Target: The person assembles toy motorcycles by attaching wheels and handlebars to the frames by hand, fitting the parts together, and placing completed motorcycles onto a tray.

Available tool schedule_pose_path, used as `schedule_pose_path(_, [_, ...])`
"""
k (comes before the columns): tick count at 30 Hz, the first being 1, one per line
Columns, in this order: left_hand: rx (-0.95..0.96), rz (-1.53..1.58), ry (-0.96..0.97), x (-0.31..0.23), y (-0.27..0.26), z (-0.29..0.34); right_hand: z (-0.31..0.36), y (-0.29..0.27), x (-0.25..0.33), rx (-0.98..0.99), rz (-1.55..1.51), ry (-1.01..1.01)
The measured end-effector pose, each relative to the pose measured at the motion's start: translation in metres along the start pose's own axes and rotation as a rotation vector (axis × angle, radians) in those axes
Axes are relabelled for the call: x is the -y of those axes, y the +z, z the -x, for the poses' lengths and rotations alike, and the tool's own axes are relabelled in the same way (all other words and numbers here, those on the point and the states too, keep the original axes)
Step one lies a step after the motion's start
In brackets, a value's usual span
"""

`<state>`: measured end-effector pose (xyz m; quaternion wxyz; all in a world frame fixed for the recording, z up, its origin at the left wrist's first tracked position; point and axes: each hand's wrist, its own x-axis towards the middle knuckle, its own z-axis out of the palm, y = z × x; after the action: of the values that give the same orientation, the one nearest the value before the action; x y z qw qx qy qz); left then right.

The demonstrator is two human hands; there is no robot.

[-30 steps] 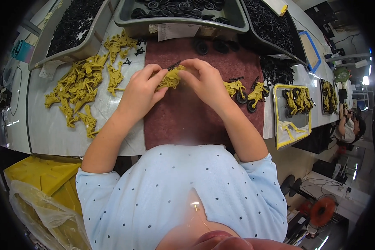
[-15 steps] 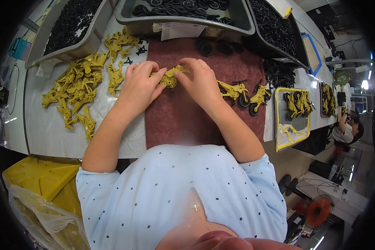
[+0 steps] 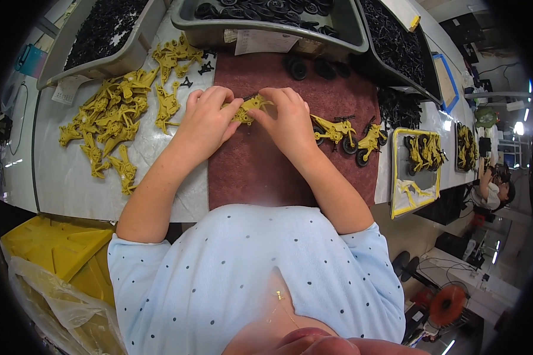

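Over a dark red towel (image 3: 257, 171) my two hands hold one yellow plastic toy motorcycle body (image 3: 246, 113) between them. My left hand (image 3: 210, 115) grips its left end with thumb and fingers. On the other end, the fingers of my right hand (image 3: 285, 115) pinch the body, and a small dark part shows along its top edge. To the right of my right hand lie a yellow toy motorcycle (image 3: 337, 130) with black wheels and handlebar, and another toy motorcycle (image 3: 371, 141) beside it. Loose yellow bodies (image 3: 115, 109) are heaped left of my left hand.
A grey bin (image 3: 266, 26) of black wheels stands at the back. Bins of small black parts (image 3: 100, 35) and black pieces (image 3: 391, 44) flank it. Loose wheels (image 3: 296, 68) lie on the towel's far edge. A yellow-rimmed tray (image 3: 416, 177) holds toy motorcycles at right; a person (image 3: 490, 189) sits beyond.
The yellow body has turned slightly between my hands, and the fingers have shifted a little on it. The whole view has drifted slightly.
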<state>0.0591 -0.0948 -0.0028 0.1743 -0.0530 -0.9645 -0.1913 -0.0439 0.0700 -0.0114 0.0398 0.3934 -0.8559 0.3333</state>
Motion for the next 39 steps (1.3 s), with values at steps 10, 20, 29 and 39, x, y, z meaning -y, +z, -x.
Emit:
schedule_pose_path(10, [0.015, 0.007, -0.025, -0.001, 0.002, 0.002, 0.005, 0.003, 0.003, -0.017, -0.006, 0.027])
schedule_pose_path(20, [0.035, 0.039, -0.093, -0.009, 0.005, -0.004, 0.000, 0.006, 0.006, 0.068, 0.005, 0.197])
schedule_pose_path(29, [0.060, 0.049, -0.094, -0.008, 0.002, -0.004, -0.036, -0.013, -0.023, 0.136, -0.260, 0.099])
schedule_pose_path(39, [0.034, 0.004, -0.096, -0.011, 0.005, -0.002, -0.034, -0.012, 0.001, 0.118, -0.176, 0.118])
